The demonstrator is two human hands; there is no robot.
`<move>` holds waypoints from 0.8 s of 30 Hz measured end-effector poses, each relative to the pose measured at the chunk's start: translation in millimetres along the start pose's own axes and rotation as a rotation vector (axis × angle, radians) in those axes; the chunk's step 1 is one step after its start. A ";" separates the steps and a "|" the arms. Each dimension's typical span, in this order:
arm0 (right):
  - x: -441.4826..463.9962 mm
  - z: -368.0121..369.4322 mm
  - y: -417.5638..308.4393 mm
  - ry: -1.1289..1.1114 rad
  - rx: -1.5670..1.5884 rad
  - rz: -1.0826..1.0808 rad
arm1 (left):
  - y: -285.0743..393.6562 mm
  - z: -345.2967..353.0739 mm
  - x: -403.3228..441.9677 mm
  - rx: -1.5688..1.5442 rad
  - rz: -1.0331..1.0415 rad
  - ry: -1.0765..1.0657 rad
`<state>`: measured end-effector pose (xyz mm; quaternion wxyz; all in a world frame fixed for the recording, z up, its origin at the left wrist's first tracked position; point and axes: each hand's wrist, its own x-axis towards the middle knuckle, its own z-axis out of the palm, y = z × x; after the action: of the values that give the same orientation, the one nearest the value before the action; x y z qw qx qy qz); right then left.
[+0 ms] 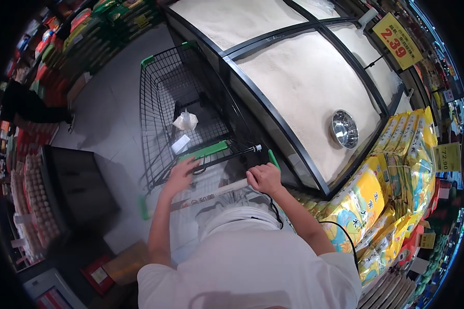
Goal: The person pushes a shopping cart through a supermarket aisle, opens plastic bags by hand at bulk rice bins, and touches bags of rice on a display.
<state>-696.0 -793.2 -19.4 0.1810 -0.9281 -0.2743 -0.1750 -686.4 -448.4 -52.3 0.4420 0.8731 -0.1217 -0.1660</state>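
Observation:
A black wire shopping cart (157, 110) with green corners stands in front of me. My right hand (264, 178) is closed around the right end of its pale handle bar (211, 192). My left hand (183, 176) is off the bar, just past it, with its fingers stretched out near the green strip (209, 150) at the cart's near side. Whether those fingertips touch the cart I cannot tell. Inside the cart lie a knotted clear plastic bag (185, 121) with whitish contents and a small white box (180, 144).
Right of the cart is a black-framed bin of white grains (299, 77) with a metal bowl (344, 129) on top. Yellow rice bags (363, 193) are stacked nearer me. At left are egg trays (36, 198), a dark stand (75, 180) and a person's dark-clothed leg (36, 108).

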 end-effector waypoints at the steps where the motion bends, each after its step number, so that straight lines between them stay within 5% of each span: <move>1: -0.2 0.1 1.1 -0.008 0.010 0.000 | 3.2 -9.6 6.6 -0.212 -0.040 0.028; 3: -0.5 -1.9 1.2 -0.027 0.050 0.010 | -15.9 -20.3 33.2 -0.557 -0.195 0.051; 6: 0.5 -0.9 4.1 -0.054 0.031 0.003 | -64.7 -24.4 98.0 -0.495 -0.295 0.232; 12: 8.1 -8.1 0.6 -0.129 0.043 0.094 | -202.4 -0.6 241.2 0.238 -0.298 0.298; 16: 16.2 -3.9 -1.1 -0.170 0.042 0.235 | -239.4 12.3 310.6 0.158 -0.516 0.186; 18: 18.1 0.2 -2.0 -0.162 0.009 0.289 | -286.9 37.5 339.5 0.194 -0.447 0.247; 20: 19.5 2.2 -0.9 -0.195 -0.006 0.315 | -272.4 32.7 354.9 0.184 -0.643 0.133; 24: 20.4 2.3 -0.7 -0.228 -0.033 0.338 | -337.1 52.6 385.1 0.126 -0.541 0.109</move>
<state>-679.8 -782.5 -12.5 0.1606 -0.9775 -0.1305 -0.0403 -332.7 -429.9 -425.4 0.3325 0.9072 0.1298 -0.2228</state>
